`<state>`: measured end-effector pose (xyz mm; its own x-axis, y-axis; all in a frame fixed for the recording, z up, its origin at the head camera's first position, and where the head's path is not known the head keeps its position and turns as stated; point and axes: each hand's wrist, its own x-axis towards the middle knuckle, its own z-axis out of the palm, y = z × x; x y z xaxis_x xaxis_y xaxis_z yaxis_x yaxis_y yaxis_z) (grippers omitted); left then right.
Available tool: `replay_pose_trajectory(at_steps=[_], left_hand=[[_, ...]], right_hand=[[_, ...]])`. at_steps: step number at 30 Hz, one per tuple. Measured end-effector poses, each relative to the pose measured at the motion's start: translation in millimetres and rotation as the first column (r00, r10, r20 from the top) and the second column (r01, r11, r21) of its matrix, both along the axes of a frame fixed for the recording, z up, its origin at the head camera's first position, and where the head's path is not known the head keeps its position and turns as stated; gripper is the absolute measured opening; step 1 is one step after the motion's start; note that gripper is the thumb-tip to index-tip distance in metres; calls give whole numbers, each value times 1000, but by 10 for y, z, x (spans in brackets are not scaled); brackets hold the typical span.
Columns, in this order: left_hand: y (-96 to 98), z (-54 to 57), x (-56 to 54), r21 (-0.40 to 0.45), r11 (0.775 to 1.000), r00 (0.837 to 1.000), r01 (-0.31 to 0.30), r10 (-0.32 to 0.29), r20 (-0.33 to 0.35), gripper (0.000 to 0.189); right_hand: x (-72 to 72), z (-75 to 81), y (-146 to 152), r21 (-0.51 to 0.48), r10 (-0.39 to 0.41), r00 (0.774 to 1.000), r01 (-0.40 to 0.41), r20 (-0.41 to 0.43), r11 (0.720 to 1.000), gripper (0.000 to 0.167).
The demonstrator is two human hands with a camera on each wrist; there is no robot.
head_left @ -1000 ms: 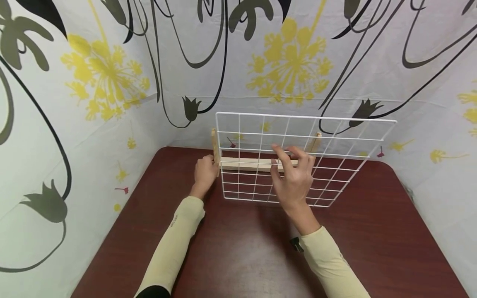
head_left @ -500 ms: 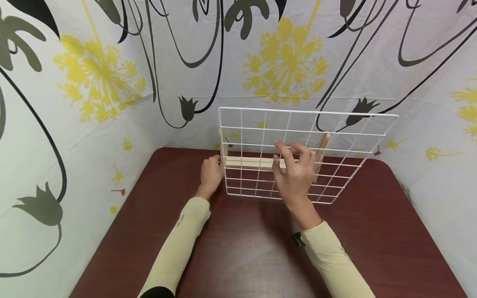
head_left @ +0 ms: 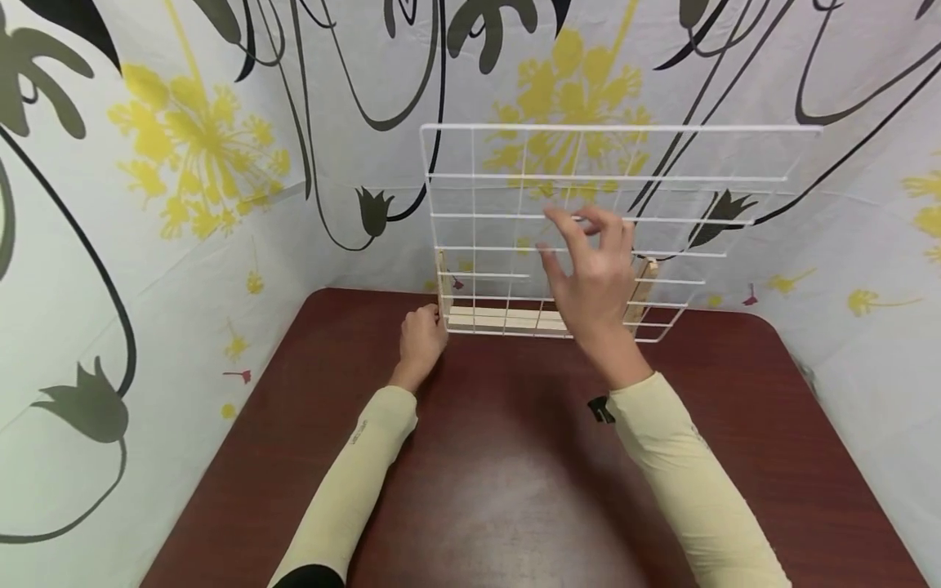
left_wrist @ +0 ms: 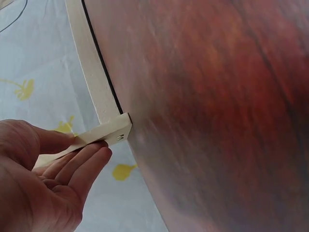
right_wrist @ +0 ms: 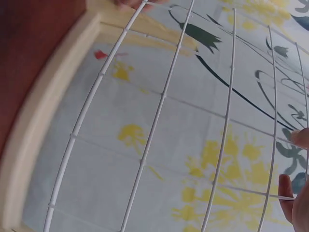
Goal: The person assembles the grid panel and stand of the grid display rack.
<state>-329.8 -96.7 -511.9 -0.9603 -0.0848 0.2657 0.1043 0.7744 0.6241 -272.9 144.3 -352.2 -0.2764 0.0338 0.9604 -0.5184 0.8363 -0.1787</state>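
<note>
A white wire grid (head_left: 625, 128) tilts above the far part of the table, its upper edge against the patterned cloth. My right hand (head_left: 597, 282) holds it near its middle, thumb and fingers bent at the wires; the exact contact is partly hidden. Behind the grid's lower edge is a pale wooden frame with a crossbar (head_left: 507, 320) and a right upright (head_left: 643, 284). At the frame's left end, my left hand (head_left: 422, 339) grips a wooden side piece (left_wrist: 113, 131), thumb on one face and fingers on the other in the left wrist view.
The dark red-brown table (head_left: 485, 474) extends toward me and to both sides. White cloth (head_left: 294, 245) with yellow and dark plant patterns surrounds its back and sides.
My right hand has lifted the wire grid up and away from me, uncovering more table in front. My left hand has shifted slightly right with the wooden frame, then stayed there.
</note>
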Motion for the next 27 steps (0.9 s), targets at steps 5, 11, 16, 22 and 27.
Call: replay_pose_trajectory(at_steps=[5,11,16,22,27], left_hand=[[16,-2,-5,-22,1000,1000,13,-13,10,23],[11,-5,-14,-21,1000,1000,6,-6,20,23],[7,-3,-5,-11,1000,1000,12,-12,20,24],[7,-6,2,-7,1000,999,23,-23,24,22],[1,-14,-1,-3,1000,999,22,-22,25,24]], right_hand=[[-122,322,-6,9,-3,999,3,-43,1000,45],[-281,649,-44,12,-31,994,33,-106,999,43],[-416,861,-58,24,-30,994,32,-104,999,43],[-574,1029,-90,41,0,998,3,-67,999,43],[-699,1067,-145,53,-3,999,6,-45,999,40]])
